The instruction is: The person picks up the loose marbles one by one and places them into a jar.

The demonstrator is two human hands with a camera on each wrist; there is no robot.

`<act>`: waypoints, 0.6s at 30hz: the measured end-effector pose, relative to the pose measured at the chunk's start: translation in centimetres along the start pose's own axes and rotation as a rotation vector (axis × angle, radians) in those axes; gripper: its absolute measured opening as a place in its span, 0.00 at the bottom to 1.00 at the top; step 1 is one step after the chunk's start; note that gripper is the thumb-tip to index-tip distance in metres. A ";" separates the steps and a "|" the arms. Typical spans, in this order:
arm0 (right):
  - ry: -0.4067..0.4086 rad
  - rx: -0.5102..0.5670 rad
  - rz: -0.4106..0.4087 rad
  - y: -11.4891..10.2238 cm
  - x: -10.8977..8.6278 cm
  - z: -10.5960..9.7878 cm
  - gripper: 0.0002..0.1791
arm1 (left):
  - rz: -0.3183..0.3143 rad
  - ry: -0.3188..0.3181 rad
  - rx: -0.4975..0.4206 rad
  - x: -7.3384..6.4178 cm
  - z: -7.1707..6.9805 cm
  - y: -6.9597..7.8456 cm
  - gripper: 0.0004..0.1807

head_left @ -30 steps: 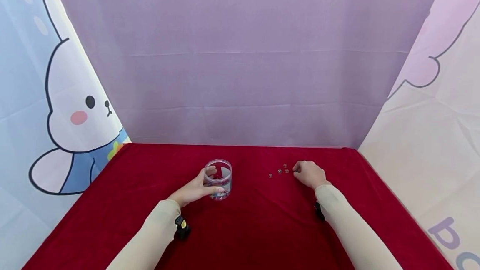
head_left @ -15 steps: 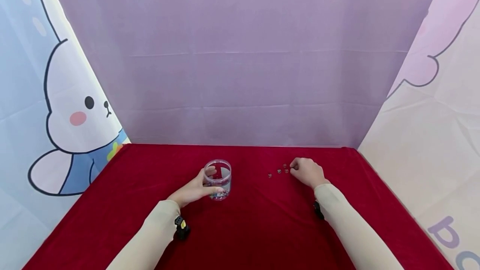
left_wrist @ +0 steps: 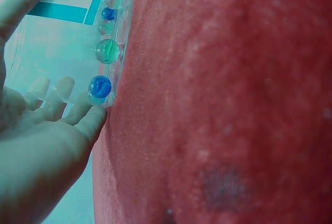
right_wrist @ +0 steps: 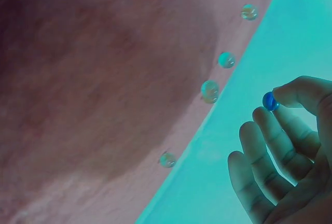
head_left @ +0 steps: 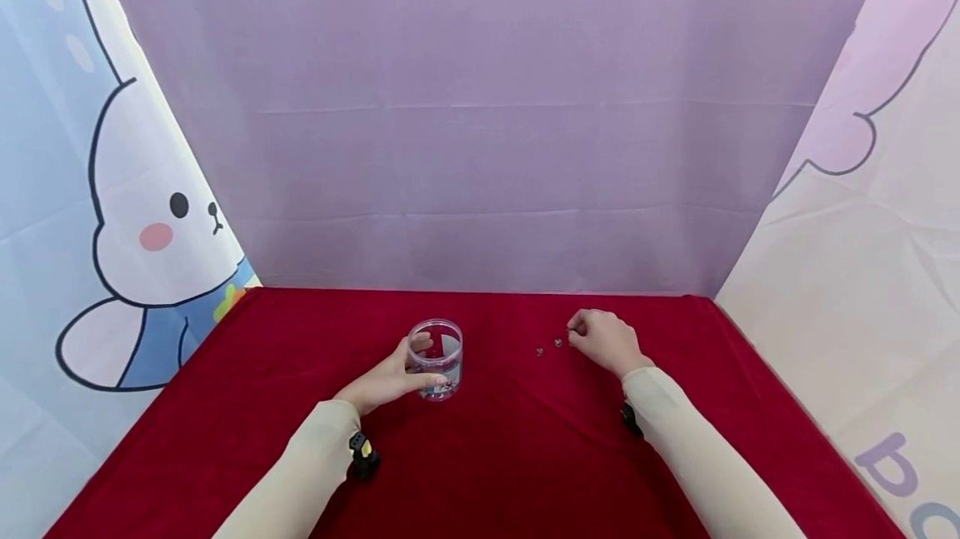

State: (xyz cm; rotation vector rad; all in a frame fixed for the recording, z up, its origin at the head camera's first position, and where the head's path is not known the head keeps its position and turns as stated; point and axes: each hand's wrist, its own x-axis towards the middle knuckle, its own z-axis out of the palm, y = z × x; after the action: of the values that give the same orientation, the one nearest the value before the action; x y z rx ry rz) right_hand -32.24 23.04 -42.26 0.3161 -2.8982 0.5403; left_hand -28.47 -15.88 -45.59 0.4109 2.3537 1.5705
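In the head view my left hand [head_left: 390, 379] grips a clear plastic jar [head_left: 448, 353], thumb along its near side and fingers behind. The left wrist view shows several glass marbles at the jar's bottom, among them a blue marble [left_wrist: 100, 86] and a green-swirled marble [left_wrist: 108, 51]. My right hand [head_left: 607, 342] pinches another blue marble [right_wrist: 270, 101] between thumb and index fingertip, the other fingers half spread. Beyond those fingers, loose clear marbles [right_wrist: 210, 91] lie on the cloth; in the head view the hand covers part of that group.
A red cloth [head_left: 495, 456] covers the table. Two loose marbles [head_left: 558, 342] show left of the right hand, toward the jar. A purple curtain [head_left: 480, 122] hangs behind the table, and printed sheets [head_left: 862, 289] stand along both sides.
My right hand has moved left and slightly up in the head view, from beside the loose marbles to over some of them. The left hand and jar have stayed put.
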 end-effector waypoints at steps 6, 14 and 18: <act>0.019 0.009 -0.030 -1.4 0.0 -0.3 0.09 | 0.005 -0.002 -0.015 0.0 0.0 0.0 0.51; 0.058 0.022 -0.091 -2.8 0.0 -0.4 0.08 | 0.011 -0.002 -0.006 0.1 -0.1 -0.1 0.51; 0.068 0.022 -0.121 -3.6 0.0 -0.5 0.09 | 0.015 -0.005 0.001 0.1 -0.1 -0.1 0.51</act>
State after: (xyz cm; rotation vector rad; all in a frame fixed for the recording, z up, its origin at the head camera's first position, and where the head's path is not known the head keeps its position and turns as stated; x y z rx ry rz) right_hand -31.34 19.94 -40.62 0.4640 -2.7877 0.5512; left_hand -28.64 -16.01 -45.68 0.4332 2.3530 1.5735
